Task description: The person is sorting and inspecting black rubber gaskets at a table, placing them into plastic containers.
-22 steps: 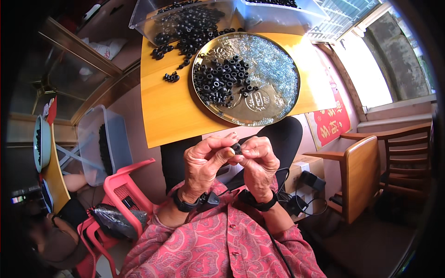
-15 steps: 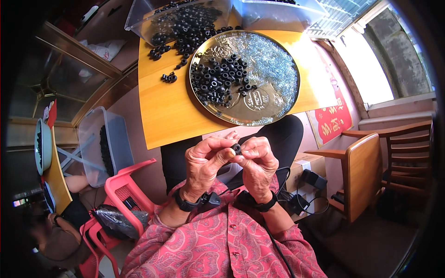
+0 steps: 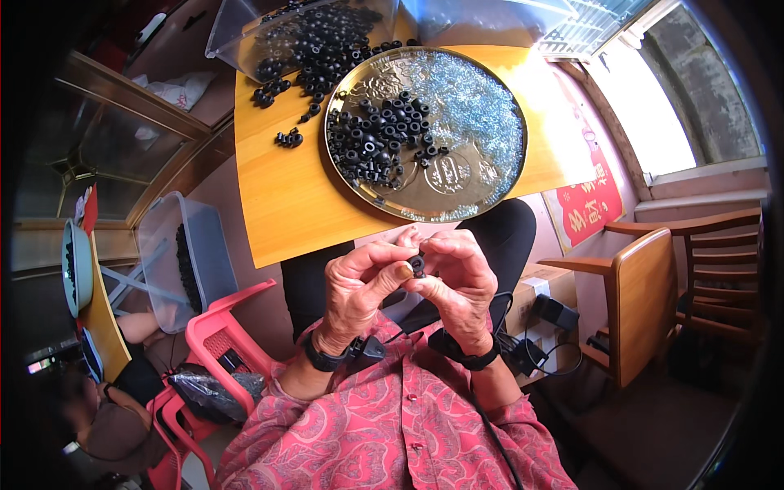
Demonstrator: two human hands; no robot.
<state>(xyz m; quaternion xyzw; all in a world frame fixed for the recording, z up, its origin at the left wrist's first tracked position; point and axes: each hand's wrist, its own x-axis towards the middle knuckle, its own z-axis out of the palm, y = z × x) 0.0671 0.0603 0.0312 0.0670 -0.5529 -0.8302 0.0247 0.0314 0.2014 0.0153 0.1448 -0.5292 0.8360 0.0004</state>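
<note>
Now opened wider at right hand (image 3: 461, 287); keep small black plastic-looking ring (image 3: 417, 265) pinched steady in grip of left hand (image 3: 356, 286).

pale characters (image 3: 577, 219) on red poster (image 3: 586, 204), emblem (image 3: 447, 174) on tray (image 3: 412, 200)

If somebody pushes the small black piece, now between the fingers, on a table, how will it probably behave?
The small black piece has a round outline, so it may roll on its edge. Pinched by the left hand, it looks undeformed, so it is probably fairly stiff.
</note>
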